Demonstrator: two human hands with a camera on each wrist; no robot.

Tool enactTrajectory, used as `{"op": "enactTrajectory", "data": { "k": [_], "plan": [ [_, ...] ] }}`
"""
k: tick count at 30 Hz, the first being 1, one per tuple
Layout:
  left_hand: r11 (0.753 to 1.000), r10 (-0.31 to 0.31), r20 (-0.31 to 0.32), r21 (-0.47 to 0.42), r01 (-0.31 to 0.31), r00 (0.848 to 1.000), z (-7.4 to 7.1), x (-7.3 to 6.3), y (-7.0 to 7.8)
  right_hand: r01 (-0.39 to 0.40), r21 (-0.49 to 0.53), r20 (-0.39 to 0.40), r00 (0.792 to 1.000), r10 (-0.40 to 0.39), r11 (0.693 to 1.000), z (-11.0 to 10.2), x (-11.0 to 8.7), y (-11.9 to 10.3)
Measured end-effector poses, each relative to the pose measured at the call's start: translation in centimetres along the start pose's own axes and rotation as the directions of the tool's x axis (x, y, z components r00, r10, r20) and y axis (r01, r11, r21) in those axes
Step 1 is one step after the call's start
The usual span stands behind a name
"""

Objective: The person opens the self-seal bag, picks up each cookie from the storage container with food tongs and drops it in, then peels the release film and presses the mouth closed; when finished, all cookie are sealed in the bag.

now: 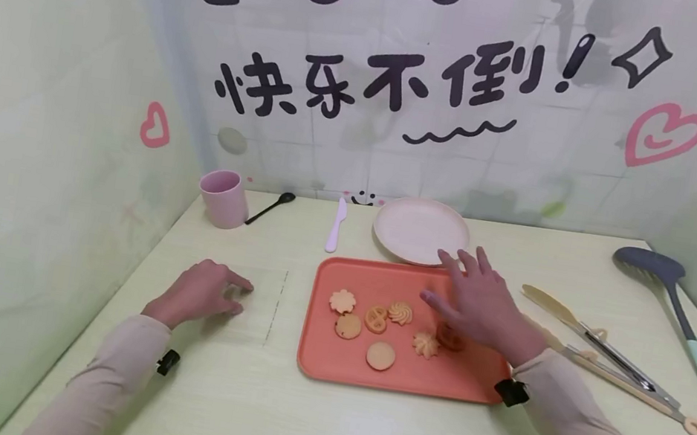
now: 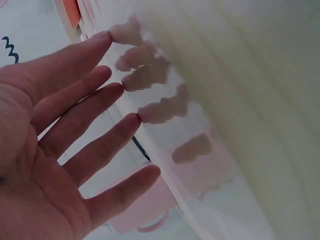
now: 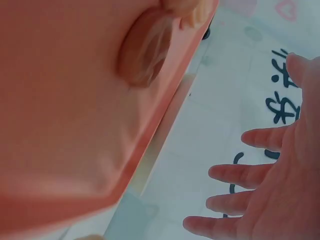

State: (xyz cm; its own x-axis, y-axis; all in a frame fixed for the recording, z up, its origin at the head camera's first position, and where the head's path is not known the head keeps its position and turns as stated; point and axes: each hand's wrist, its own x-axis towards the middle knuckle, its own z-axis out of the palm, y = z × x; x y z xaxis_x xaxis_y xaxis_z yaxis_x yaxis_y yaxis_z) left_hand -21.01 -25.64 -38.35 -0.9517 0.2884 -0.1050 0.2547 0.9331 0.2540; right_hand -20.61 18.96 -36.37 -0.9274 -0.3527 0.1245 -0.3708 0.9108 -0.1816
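Observation:
My left hand (image 1: pixel 202 293) is over a clear, see-through sheet (image 1: pixel 251 323) lying on the table. In the left wrist view its fingers (image 2: pixel 100 150) are extended, their tips meeting their reflections on a glossy surface. Spread wide, my right hand (image 1: pixel 487 306) hovers above the right part of an orange tray (image 1: pixel 326 368) and holds nothing. Several cookies are on the tray: a flower-shaped one (image 1: pixel 343 301), a speckled round one (image 1: pixel 348 326), a pretzel-shaped one (image 1: pixel 376 319), a swirl (image 1: pixel 400 313), a plain round one (image 1: pixel 380 355) and a ridged one (image 1: pixel 425 345). A browner cookie (image 3: pixel 147 50) is partly hidden beneath the right hand.
Along the back are a pink mug (image 1: pixel 224 200), a black spoon (image 1: pixel 270 208), a lilac knife (image 1: pixel 336 227) and a pink plate (image 1: pixel 421 230). To the right lie tongs (image 1: pixel 617 363) and a slotted turner (image 1: pixel 680 305). Fabric walls (image 1: pixel 331 155) enclose the table's back and sides.

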Motion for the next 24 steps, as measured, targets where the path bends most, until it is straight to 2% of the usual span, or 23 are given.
{"op": "enactTrajectory", "data": {
  "k": [3,8,11,12,14,18,20,24],
  "plan": [
    [0.999,-0.029,-0.018,0.030,0.029,0.999,0.4,0.0,0.4,0.053,0.029,-0.003,0.999,-0.053,0.998,0.0,0.0,-1.1],
    [0.996,0.024,-0.101,0.089,-0.016,0.995,0.2,0.2,0.6,0.132,0.125,0.005,0.991,-0.134,0.983,0.6,0.4,-3.5],
    [0.996,0.050,-0.161,0.076,-0.038,0.986,-0.6,0.2,0.6,0.172,0.232,0.055,0.980,-0.190,0.957,1.1,0.7,-5.5],
    [0.997,0.050,-0.179,0.065,-0.039,0.983,-0.9,0.2,0.6,0.179,0.284,0.076,0.975,-0.209,0.942,1.3,0.9,-6.2],
    [0.998,0.059,-0.206,0.046,-0.050,0.977,-1.3,0.1,0.7,0.180,0.415,0.123,0.960,-0.251,0.892,1.6,1.3,-7.7],
    [0.995,0.098,-0.226,0.020,-0.095,0.969,-1.5,-0.2,1.2,0.106,0.646,0.186,0.938,-0.291,0.756,1.8,2.8,-10.6],
    [0.992,0.125,-0.242,0.020,-0.124,0.962,-1.6,-0.2,1.7,0.075,0.695,0.194,0.938,-0.286,0.715,2.0,3.7,-11.9],
    [0.982,0.189,-0.272,0.030,-0.188,0.943,-1.8,0.1,2.6,0.010,0.761,0.179,0.958,-0.225,0.648,2.6,5.5,-13.9]
  ]
}}
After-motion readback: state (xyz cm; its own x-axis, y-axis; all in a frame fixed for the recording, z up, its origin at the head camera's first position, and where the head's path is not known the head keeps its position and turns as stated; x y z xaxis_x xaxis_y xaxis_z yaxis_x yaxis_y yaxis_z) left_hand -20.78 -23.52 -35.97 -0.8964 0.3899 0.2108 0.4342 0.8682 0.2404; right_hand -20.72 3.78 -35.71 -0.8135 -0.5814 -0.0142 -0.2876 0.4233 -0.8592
